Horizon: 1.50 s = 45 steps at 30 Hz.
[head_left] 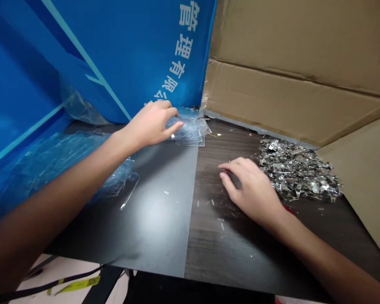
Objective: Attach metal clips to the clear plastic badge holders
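My left hand [156,122] reaches over a stack of clear plastic sleeves [191,133] at the back of the table. Its thumb and fingers are apart, and nothing shows between them; whether the fingertips touch the sleeves, I cannot tell. Low over the dark wood-grain surface is my right hand [251,190], thumb and forefinger slightly apart with no object visible in them. Right beside it lies a heap of shiny metal clips [300,169]. Under and past my left forearm spreads a larger pile of clear plastic sleeves [60,156], partly hidden by the arm.
Small clear plastic strips [221,223] are scattered on the table [155,236]. Blue printed panel [120,50] walls the left and back; cardboard [297,50] walls the right. Below the front edge hang a dark cable [72,276] and a yellow tag [80,284].
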### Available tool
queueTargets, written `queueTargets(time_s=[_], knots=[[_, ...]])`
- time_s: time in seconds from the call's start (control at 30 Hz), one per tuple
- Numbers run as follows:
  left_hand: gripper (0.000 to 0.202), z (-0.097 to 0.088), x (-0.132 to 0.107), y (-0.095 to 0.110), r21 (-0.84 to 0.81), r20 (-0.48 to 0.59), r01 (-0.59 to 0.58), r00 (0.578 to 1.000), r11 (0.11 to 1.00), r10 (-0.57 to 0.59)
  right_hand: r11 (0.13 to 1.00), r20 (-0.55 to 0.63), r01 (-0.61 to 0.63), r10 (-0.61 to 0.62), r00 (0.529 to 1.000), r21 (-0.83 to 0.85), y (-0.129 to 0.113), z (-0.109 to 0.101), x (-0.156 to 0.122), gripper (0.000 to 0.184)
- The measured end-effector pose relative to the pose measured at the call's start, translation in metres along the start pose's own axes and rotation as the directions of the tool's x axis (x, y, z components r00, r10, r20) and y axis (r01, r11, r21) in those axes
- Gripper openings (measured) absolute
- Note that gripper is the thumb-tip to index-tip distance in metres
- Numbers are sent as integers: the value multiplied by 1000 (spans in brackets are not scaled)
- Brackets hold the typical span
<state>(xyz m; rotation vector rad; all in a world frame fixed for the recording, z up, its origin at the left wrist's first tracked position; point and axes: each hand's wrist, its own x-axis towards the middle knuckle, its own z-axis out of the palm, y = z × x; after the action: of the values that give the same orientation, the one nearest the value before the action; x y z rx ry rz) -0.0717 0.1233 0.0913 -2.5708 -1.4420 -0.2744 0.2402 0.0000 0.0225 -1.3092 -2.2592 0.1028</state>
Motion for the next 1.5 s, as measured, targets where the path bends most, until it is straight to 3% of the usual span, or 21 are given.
queueTargets(time_s=[0.1, 0.17, 0.27, 0.37, 0.67, 0.9, 1.03, 1.33, 1.5], knots=[[56, -10, -35, -22, 31, 136, 107, 985, 994, -110, 940, -13, -169, 173, 985, -297, 30, -18, 10, 37], [58, -10, -60, -46, 83, 261, 174, 947, 981, -190, 862, -31, -283, 298, 954, -421, 53, -27, 16, 43], [65, -3, -91, -82, 182, 393, 243, 870, 953, -297, 740, -35, -407, 462, 886, -535, 80, -33, 22, 49], [70, 3, -106, -99, 160, 458, 305, 819, 939, -344, 700, 9, -414, 515, 857, -582, 93, -32, 25, 51], [47, 7, -103, -76, 32, 383, 346, 862, 938, -331, 688, 30, -406, 528, 849, -602, 93, -31, 28, 35], [55, 18, -101, -66, 156, 296, 369, 867, 916, -400, 700, 46, -394, 519, 853, -596, 93, -32, 30, 37], [59, 21, -99, -59, 132, 271, 405, 863, 905, -426, 706, 54, -414, 537, 842, -574, 93, -33, 31, 41], [66, 23, -95, -46, 126, 215, 495, 832, 860, -511, 721, 36, -431, 532, 846, -543, 95, -33, 31, 24], [55, 21, -94, -49, 80, 219, 521, 822, 850, -525, 734, -10, -454, 521, 853, -504, 96, -35, 31, 23]])
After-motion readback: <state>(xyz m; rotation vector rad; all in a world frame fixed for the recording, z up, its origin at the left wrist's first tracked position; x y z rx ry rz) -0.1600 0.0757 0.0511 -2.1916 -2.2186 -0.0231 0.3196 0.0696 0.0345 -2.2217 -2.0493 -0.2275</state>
